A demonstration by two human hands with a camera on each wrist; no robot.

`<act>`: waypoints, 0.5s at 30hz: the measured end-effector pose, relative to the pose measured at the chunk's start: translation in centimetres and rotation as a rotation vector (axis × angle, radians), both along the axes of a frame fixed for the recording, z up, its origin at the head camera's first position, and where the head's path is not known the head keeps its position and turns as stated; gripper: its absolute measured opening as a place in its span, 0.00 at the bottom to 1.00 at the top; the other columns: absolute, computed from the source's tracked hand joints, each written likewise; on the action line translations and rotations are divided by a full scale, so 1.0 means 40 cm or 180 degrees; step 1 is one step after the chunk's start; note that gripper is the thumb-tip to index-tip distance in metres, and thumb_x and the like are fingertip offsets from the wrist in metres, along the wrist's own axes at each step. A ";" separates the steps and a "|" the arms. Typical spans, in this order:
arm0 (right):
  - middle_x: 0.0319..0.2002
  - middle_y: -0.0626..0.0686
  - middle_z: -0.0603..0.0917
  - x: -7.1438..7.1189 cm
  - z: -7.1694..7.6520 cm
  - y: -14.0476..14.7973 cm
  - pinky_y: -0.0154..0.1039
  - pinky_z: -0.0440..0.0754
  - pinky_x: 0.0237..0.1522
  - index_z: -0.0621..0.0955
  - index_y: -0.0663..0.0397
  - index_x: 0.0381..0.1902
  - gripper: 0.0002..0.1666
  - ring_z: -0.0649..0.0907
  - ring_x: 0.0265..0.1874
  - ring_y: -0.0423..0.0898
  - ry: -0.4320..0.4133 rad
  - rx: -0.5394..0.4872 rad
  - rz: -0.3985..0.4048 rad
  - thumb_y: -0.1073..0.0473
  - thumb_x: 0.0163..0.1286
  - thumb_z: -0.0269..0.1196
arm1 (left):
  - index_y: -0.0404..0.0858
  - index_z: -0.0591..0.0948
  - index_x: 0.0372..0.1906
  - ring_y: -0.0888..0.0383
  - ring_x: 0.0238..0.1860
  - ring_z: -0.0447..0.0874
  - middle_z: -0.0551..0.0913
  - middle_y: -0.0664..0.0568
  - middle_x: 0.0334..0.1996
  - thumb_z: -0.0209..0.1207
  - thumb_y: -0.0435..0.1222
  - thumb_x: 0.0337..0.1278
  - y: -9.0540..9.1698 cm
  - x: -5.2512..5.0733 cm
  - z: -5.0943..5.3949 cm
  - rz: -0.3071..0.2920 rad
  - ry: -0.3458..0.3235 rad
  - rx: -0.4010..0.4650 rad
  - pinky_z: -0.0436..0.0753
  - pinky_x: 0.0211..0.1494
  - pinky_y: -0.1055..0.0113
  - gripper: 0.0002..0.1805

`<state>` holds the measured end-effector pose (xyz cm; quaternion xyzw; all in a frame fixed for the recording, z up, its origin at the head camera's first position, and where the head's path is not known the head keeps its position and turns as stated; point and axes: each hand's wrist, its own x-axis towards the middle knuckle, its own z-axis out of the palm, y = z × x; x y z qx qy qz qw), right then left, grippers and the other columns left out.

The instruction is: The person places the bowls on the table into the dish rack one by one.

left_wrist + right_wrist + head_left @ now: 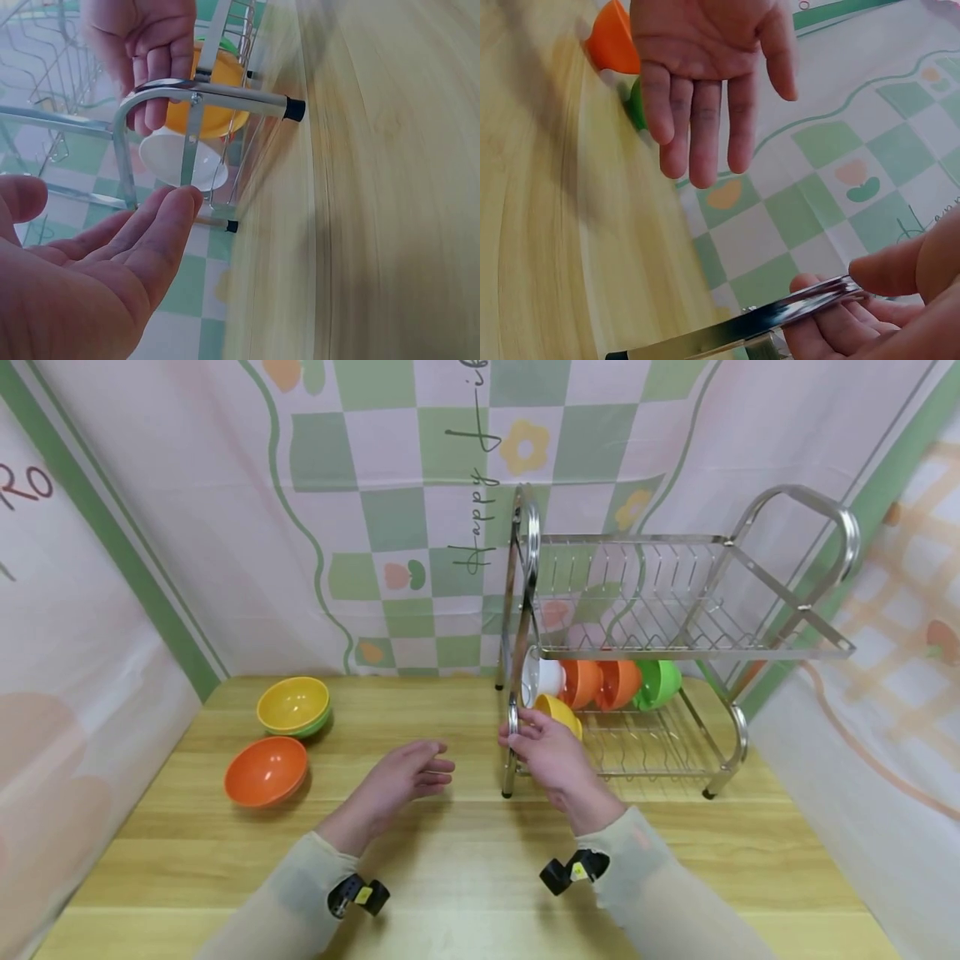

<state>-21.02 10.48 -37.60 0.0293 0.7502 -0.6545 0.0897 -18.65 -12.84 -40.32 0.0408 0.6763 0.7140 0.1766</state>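
My right hand [551, 756] holds the front left upright of a two-tier metal dish rack [697, 654], the thumb on one side of the tube and the fingers passing behind it. Just behind those fingers a yellow bowl [562, 716] stands on edge in the lower tier. Behind it come a white bowl [552, 679], two orange bowls [619, 683] and a green bowl [660, 684], all on edge in a row. Left of the rack my left hand [397, 785] hovers above the table, holding nothing. Its fingers look nearly straight in the right wrist view.
At the table's left, a yellow bowl [294, 704] is stacked in a green bowl [318, 725]. An orange bowl [266, 771] sits in front of them. The rack's upper tier [637, 552] holds no bowls. A patterned cloth [390, 527] hangs behind the table.
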 end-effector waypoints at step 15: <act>0.42 0.57 0.86 0.005 -0.008 -0.016 0.34 0.78 0.34 0.69 0.54 0.72 0.31 0.86 0.43 0.54 0.0214 0.0360 -0.0300 0.68 0.73 0.59 | 0.25 0.72 0.63 0.38 0.58 0.77 0.77 0.32 0.58 0.44 0.44 0.79 -0.046 0.016 -0.007 -0.0081 -0.0078 -0.0085 0.80 0.59 0.55 0.26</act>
